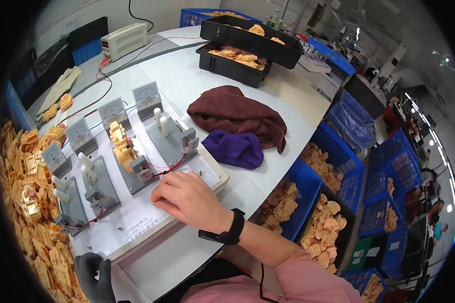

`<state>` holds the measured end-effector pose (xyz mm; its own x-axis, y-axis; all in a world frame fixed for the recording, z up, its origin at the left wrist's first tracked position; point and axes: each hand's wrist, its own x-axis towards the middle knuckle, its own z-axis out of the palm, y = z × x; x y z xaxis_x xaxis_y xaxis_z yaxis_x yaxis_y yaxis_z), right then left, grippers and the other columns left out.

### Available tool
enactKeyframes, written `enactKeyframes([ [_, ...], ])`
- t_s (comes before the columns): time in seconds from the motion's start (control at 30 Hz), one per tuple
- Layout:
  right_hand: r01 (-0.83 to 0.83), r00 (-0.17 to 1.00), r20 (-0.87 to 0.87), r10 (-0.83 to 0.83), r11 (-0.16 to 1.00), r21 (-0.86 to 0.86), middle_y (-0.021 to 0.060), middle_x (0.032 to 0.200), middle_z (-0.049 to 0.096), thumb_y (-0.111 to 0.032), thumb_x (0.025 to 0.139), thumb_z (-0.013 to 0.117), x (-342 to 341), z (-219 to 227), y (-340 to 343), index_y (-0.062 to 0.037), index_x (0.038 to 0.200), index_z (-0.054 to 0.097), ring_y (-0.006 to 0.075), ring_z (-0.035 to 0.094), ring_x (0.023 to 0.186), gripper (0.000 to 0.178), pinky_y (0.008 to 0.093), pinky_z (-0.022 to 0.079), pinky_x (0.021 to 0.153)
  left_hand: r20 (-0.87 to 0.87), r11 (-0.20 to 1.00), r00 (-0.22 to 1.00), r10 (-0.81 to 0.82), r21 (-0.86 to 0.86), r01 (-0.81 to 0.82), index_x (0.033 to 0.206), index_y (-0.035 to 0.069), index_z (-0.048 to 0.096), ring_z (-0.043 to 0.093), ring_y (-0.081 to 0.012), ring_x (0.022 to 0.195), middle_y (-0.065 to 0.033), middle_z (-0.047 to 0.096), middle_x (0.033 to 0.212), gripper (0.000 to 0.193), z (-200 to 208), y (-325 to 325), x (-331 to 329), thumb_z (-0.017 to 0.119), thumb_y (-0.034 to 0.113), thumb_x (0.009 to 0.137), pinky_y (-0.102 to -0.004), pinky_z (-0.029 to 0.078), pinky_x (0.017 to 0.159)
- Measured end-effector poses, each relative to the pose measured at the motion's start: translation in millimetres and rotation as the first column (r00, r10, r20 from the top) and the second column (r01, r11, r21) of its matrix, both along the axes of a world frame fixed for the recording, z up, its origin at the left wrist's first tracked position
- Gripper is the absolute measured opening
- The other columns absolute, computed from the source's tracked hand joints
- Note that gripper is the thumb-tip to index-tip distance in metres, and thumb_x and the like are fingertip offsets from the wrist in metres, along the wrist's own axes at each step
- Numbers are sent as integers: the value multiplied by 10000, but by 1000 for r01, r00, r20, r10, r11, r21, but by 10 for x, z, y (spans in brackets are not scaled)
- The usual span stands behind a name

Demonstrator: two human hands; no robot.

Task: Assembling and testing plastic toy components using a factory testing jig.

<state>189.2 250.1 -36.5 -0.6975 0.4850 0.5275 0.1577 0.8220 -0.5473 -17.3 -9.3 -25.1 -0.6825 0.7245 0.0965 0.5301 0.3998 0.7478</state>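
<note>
My right hand (187, 198) is bare, wears a black wristband, and rests with curled fingers on the white test board (136, 222), next to the red wire near a grey fixture (172, 139). It holds nothing that I can see. A row of orange plastic parts (122, 146) sits in the middle grey fixture (131, 174). My left hand (95, 279) wears a black glove and lies at the board's lower left corner, by the heap of orange parts (30, 202). Whether it grips anything is hidden.
Several small grey meters (111, 112) stand along the board's far edge. A maroon cloth (237, 115) and a purple cloth (235, 149) lie to the right. Black trays (235, 63) of orange parts sit at the back, blue crates (308, 187) of parts on the right, a beige power supply (124, 40) far left.
</note>
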Motion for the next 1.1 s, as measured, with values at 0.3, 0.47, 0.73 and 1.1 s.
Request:
enactKeyframes([
  [0.3, -18, 1000, -13, 19, 998, 57, 27, 952, 621, -206, 881, 743, -4, -31, 19, -129, 935, 681, 223, 617, 903, 114, 384, 440, 796, -39, 1000, 999, 17, -11, -18, 921, 39, 580, 517, -170, 800, -42, 510, 870, 169, 110, 13, 93, 727, 29, 838, -289, 438, 741],
  [0.47, 2, 971, -226, -80, 946, -324, 57, 999, 614, -128, 862, 766, 19, 32, -40, -91, 1080, 628, 198, 604, 878, 261, 338, 484, 735, -76, 1000, 997, 8, -11, -9, 933, 28, 639, 570, -202, 801, -68, 565, 869, 196, 166, 98, 125, 779, 46, 797, -320, 474, 731],
  [0.73, -134, 939, -342, -30, 886, -445, 62, 1136, 549, -135, 896, 769, -220, 149, -83, -126, 1392, 516, 133, 580, 910, 557, 270, 464, 697, -279, 916, 875, -397, -184, 357, 1144, 77, 674, 647, -229, 802, -97, 639, 922, 351, 1218, 506, 283, 817, 169, 837, -345, 528, 713],
  [1.1, -65, 882, -438, -173, 876, -478, 46, 1086, 543, -121, 879, 783, -244, 26, -83, -120, 1291, 584, 94, 545, 839, 458, 254, 459, 672, -521, 769, 614, -593, -592, 241, 1427, 148, 530, 615, -374, 1147, -191, 597, 1252, 730, 1739, 2015, 176, 824, 233, 765, -439, 510, 958],
])
